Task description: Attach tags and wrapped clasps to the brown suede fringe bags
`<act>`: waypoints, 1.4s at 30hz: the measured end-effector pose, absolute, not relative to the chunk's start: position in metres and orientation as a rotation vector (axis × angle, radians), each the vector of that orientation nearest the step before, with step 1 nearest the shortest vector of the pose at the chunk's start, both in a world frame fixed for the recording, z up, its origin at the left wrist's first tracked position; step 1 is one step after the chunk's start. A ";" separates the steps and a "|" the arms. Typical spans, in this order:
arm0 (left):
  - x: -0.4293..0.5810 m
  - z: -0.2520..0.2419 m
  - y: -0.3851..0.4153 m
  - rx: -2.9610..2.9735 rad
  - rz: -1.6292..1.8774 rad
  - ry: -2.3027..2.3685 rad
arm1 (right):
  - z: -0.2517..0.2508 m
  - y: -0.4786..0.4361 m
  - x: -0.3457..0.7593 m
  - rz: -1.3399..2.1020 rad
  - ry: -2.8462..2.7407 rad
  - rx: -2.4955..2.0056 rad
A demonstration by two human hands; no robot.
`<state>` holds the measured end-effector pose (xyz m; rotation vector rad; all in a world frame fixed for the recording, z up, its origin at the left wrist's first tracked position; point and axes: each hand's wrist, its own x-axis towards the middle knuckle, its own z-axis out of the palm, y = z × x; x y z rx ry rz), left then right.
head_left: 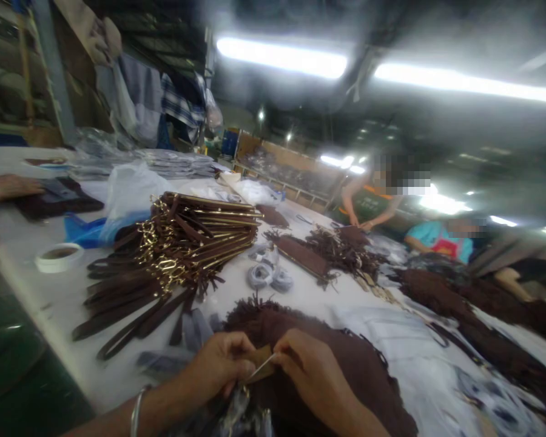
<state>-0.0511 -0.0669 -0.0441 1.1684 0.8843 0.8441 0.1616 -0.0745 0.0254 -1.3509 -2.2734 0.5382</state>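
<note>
My left hand [221, 362] is closed in a pinch on a small tan tag [261, 364]. A thin white string [262, 368] crosses the tag, and the fingertips of my right hand [307, 364] are closed on its upper end. Both hands are over a dark brown fringed piece [327, 346] that looks like suede. Below the tag hang shiny metal and clear plastic bits [243, 409], too blurred to name. A pile of brown straps [182, 243] with gold clasps lies beyond my left hand.
Left of the straps are a roll of white tape [59, 257] and a blue plastic bag [84, 229]. Small grey coils [268, 276] lie mid-table. Another person's hand [6, 188] rests on brown pieces at far left. Two co-workers [368, 203] are across the table.
</note>
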 end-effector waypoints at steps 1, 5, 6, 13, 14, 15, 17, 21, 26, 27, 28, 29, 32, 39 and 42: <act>-0.053 -0.047 -0.071 1.115 0.903 0.904 | 0.025 -0.078 0.165 0.554 -2.268 -1.351; -0.064 -0.056 -0.074 0.939 1.093 1.019 | 0.029 -0.086 0.168 0.566 -2.464 -1.262; -0.069 -0.056 -0.071 0.949 1.106 1.084 | 0.032 -0.088 0.168 0.568 -2.519 -1.235; -0.094 -0.024 -0.045 2.114 1.234 1.696 | 0.046 -0.092 0.191 0.397 -2.478 -1.495; -0.088 -0.019 -0.047 2.302 1.195 1.631 | 0.047 -0.095 0.198 0.375 -2.516 -1.523; -0.080 -0.015 -0.051 2.438 1.109 1.516 | 0.047 -0.099 0.205 0.375 -2.557 -1.536; -0.062 -0.010 -0.061 2.556 0.868 1.235 | 0.046 -0.107 0.217 0.405 -2.611 -1.543; -0.045 -0.013 -0.067 2.523 0.659 0.967 | 0.040 -0.122 0.231 0.383 -2.627 -1.557; -0.079 -0.030 -0.059 2.488 0.675 1.056 | 0.034 -0.123 0.230 0.388 -2.574 -1.577; -0.088 -0.032 -0.058 2.501 0.623 1.066 | 0.034 -0.122 0.229 0.390 -2.570 -1.586; -0.095 -0.034 -0.058 2.510 0.557 1.083 | 0.035 -0.121 0.228 0.390 -2.566 -1.595; -0.102 -0.035 -0.058 2.510 0.492 1.115 | 0.036 -0.120 0.228 0.387 -2.566 -1.604; -0.116 -0.035 -0.055 2.491 0.311 1.231 | 0.037 -0.121 0.229 0.347 -2.589 -1.593; -0.108 -0.016 -0.064 2.623 0.544 1.207 | 0.019 -0.127 0.242 -0.067 -2.663 -1.422; -0.070 0.002 -0.077 2.642 0.586 1.086 | 0.016 -0.123 0.242 -0.373 -2.681 -1.263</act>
